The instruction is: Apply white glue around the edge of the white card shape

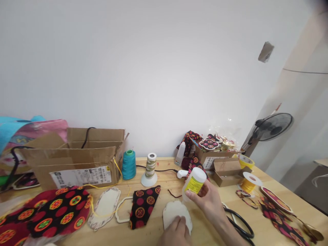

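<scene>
My right hand (208,201) grips a white glue bottle (194,181) with a yellow label, tilted with its base up and to the right and its tip hidden behind the hand. My left hand (176,234) presses flat on a white scalloped card shape (174,212) lying on the wooden table (166,177). The bottle hovers just above the right edge of that shape. A cut piece of black fabric with red and orange circles (143,205) lies just left of the shape.
Black-handled scissors (239,223) lie right of my wrist. Two white frame cut-outs (105,206), patterned fabric (51,212), an open cardboard box (77,157), teal thread cone (128,164), ribbon spool (150,169), yellow cord spools (248,182), small boxes and a fan (273,128) surround the spot.
</scene>
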Demonstrator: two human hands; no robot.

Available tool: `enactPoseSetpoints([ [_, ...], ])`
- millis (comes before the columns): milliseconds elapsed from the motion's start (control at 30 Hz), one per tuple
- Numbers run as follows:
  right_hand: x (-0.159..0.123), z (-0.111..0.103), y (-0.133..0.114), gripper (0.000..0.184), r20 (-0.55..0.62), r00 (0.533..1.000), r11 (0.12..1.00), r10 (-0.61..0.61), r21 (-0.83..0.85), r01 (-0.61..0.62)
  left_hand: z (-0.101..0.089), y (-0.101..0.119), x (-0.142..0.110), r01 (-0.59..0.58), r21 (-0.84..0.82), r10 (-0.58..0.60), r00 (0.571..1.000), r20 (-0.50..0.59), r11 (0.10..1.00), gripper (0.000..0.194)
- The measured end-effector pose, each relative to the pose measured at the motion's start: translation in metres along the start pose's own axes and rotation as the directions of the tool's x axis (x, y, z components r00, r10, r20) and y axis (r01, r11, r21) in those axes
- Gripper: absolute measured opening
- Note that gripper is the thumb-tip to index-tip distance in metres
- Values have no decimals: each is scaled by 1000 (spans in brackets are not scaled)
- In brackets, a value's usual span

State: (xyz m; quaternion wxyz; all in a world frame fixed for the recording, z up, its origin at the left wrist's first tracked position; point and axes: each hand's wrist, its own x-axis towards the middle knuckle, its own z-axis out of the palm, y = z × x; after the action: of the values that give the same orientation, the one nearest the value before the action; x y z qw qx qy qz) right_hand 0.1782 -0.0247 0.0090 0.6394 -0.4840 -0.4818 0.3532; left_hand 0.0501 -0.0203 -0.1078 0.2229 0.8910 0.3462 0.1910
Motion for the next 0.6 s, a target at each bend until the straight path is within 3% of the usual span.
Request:
enactPoseSetpoints([
  [300, 7, 12, 1, 33, 90, 996, 996, -2, -85, 10, -8, 10, 4, 148, -11, -146, 983, 111, 989, 43],
  [600, -1, 35, 0, 33, 156, 988, 1000, 13, 10, -15, -29, 27, 7, 225, -59, -210, 957, 201, 973, 48],
])
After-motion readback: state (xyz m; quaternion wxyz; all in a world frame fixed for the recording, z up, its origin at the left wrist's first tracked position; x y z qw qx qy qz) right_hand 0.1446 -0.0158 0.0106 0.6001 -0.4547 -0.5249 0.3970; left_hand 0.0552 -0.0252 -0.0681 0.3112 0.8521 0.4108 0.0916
